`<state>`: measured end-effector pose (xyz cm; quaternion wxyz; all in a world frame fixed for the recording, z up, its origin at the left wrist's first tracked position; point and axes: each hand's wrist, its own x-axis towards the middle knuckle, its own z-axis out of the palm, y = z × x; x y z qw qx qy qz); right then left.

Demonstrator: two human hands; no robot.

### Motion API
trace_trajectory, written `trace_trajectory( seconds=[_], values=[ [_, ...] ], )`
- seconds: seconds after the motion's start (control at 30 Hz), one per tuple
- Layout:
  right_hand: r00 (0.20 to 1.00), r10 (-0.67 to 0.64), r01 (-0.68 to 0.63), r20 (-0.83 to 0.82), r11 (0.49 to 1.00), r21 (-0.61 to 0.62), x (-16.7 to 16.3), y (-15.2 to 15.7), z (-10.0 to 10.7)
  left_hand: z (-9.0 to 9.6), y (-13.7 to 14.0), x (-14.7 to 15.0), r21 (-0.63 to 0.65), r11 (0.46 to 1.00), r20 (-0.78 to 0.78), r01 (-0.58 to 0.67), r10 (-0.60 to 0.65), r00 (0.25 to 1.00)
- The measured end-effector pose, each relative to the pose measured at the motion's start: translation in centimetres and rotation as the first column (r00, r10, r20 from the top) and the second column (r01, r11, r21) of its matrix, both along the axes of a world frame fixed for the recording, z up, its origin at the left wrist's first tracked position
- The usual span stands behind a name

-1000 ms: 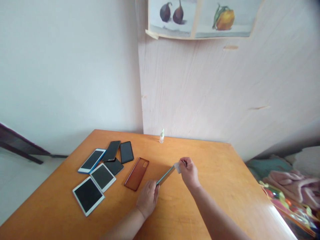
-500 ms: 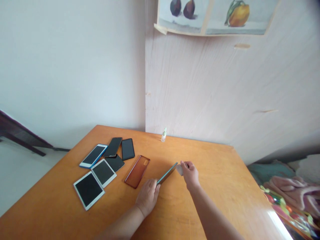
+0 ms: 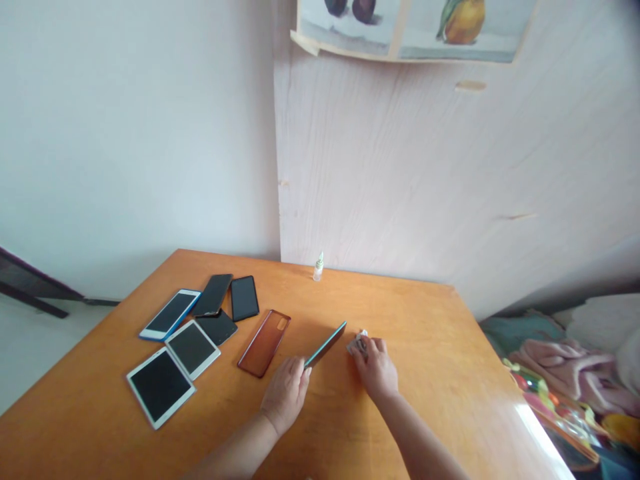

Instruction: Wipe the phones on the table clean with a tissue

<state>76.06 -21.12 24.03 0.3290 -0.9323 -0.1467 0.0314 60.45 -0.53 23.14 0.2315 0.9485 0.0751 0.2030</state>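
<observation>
My left hand [image 3: 285, 395] is closed round the near end of a phone [image 3: 326, 345] with a teal edge. It holds the phone tilted above the table, its dark side facing right. To the right, my right hand [image 3: 376, 368] is low over the tabletop with its fingers closed on a crumpled whitish-grey cloth or tissue [image 3: 357, 344]; which of the two I cannot tell. The cloth sits just apart from the phone's far end. A clear reddish-brown phone case [image 3: 264, 343] lies flat left of the phone.
Several phones and tablets lie at the table's left, among them a white tablet [image 3: 161, 388] and a blue-edged phone [image 3: 171, 314]. A small dropper bottle [image 3: 319, 267] stands near the wall. Beyond the right edge of the wooden table [image 3: 440, 400] lies a pink blanket [image 3: 560, 373].
My right hand has lowered and moved away from the phone's edge, and the cloth in it now looks bunched. My left hand still holds the phone tilted. The view has shifted slightly right.
</observation>
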Motion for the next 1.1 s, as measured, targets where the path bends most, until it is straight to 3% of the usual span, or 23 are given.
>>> trace_trajectory(
  seconds=[0.17,0.37,0.57,0.73,0.8,0.93,1.0,1.1],
  values=[
    [0.997,-0.044,0.054,-0.067,0.987,0.153,0.7,1.5,0.6,-0.3,0.0,0.0,0.008,1.000,0.001,-0.001,0.001,1.000],
    [0.989,0.077,-0.028,-0.130,0.936,0.350,2.2,4.4,2.9,-0.7,0.0,0.0,-0.034,0.999,0.001,0.013,-0.013,1.000],
    [0.973,0.200,-0.149,-0.115,0.925,0.349,0.5,6.8,4.0,-0.3,0.0,-0.1,-0.069,0.997,-0.037,0.020,-0.022,0.999],
    [0.903,0.429,-0.407,-0.030,0.876,0.259,-3.4,7.8,3.7,0.0,0.1,-0.1,-0.114,0.991,-0.043,0.075,-0.081,0.996],
    [0.926,0.375,-0.356,-0.035,0.902,0.246,-2.7,7.4,3.6,-0.1,0.1,-0.1,-0.110,0.992,-0.045,0.060,-0.065,0.997],
    [0.989,0.123,-0.100,-0.080,0.964,0.246,1.2,6.0,3.7,-0.3,0.0,-0.2,-0.107,0.994,-0.051,0.035,-0.041,0.998],
    [0.990,0.112,-0.089,-0.082,0.967,0.239,1.6,5.8,3.7,-0.2,0.0,-0.1,-0.123,0.992,-0.056,0.033,-0.040,0.998],
    [0.976,0.204,-0.182,-0.073,0.954,0.238,-1.4,6.8,3.5,0.0,0.0,-0.1,-0.138,0.990,-0.076,0.039,-0.050,0.996]
  ],
)
